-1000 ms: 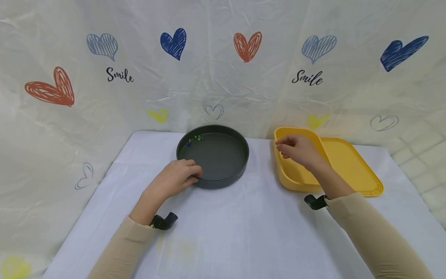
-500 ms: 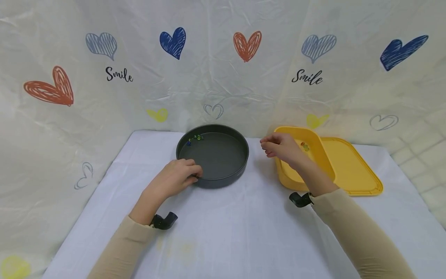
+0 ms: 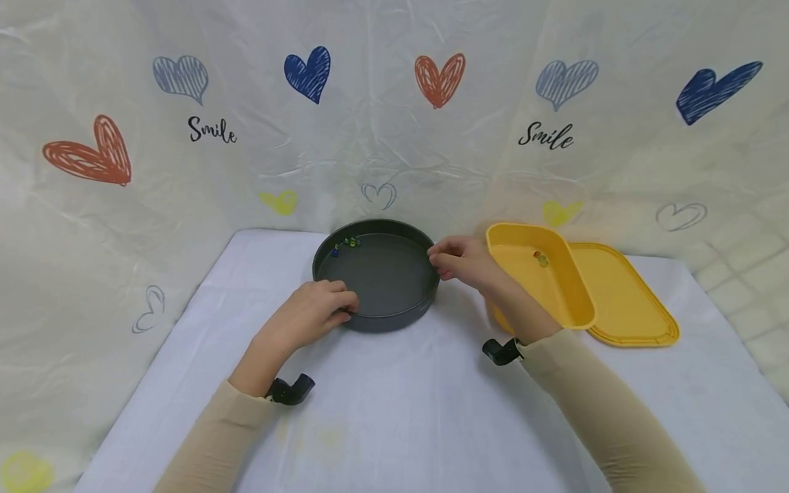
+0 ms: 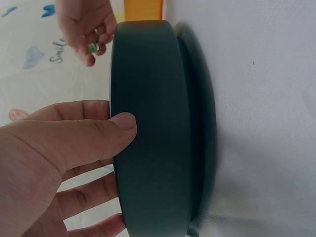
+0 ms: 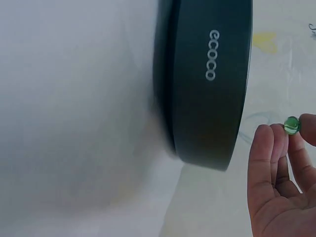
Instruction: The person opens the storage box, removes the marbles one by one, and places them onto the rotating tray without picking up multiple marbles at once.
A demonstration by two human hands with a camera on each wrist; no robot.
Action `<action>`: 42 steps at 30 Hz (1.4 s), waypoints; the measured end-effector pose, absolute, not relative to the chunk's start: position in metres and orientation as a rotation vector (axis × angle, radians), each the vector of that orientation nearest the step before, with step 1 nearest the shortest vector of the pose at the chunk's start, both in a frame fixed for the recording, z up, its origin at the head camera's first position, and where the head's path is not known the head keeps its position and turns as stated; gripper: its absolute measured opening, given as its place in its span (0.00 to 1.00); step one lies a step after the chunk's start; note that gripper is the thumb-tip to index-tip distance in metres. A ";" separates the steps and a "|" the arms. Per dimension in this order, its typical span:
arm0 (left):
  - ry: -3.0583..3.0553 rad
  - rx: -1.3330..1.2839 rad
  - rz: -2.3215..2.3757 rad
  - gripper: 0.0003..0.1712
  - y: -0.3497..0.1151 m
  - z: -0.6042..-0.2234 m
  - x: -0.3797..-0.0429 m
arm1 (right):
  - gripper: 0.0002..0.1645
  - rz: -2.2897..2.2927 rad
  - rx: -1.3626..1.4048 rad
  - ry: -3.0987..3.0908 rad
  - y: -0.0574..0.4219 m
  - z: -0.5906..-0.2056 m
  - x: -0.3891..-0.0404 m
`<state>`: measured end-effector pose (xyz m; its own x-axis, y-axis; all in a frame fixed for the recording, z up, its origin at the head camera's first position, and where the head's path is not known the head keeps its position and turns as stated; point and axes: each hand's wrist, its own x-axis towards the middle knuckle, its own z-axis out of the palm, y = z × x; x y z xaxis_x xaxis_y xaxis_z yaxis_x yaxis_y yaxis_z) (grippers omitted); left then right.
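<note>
My left hand (image 3: 313, 309) grips the near-left rim of a round dark grey pan (image 3: 388, 274). In the left wrist view its thumb (image 4: 123, 123) lies on the pan's outer wall, with the other fingers over the rim. My right hand (image 3: 464, 261) is at the pan's right rim, pinching a green glass marble (image 5: 291, 125) between thumb and fingertips. Several blue and green marbles (image 3: 352, 242) lie along the pan's far-left inside edge. More marbles (image 3: 540, 259) sit in the yellow box (image 3: 570, 274), right of the pan.
A yellow lid (image 3: 629, 294) lies flat, partly under the box's right side. White cloth (image 3: 401, 411) covers the table. Behind stands a pale sheet (image 3: 382, 137) printed with hearts. Each wrist wears a black camera mount (image 3: 502, 352).
My right hand has moved left, from over the yellow box to the pan's right rim, uncovering the marbles in the box. The left hand keeps its place on the pan.
</note>
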<state>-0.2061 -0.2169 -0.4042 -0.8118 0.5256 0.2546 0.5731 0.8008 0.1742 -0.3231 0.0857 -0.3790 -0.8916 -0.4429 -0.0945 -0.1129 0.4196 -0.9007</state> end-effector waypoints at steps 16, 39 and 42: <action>-2.786 -0.874 -0.367 0.09 -0.218 -0.404 -0.209 | 0.18 -1.428 -0.577 2.321 0.042 -0.393 -0.322; -2.786 -0.879 -0.379 0.09 -0.219 -0.405 -0.208 | 0.10 -0.815 -0.913 2.523 0.006 -0.411 -0.316; -2.784 -0.878 -0.379 0.09 -0.219 -0.405 -0.208 | 0.08 -0.757 -0.920 2.524 0.004 -0.411 -0.317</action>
<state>-0.2077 -0.2187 -0.4047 -0.8043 0.5331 0.2625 0.5838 0.7911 0.1826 -0.3165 0.0043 -0.4113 -0.7286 -0.6710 -0.1372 -0.4847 0.6467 -0.5889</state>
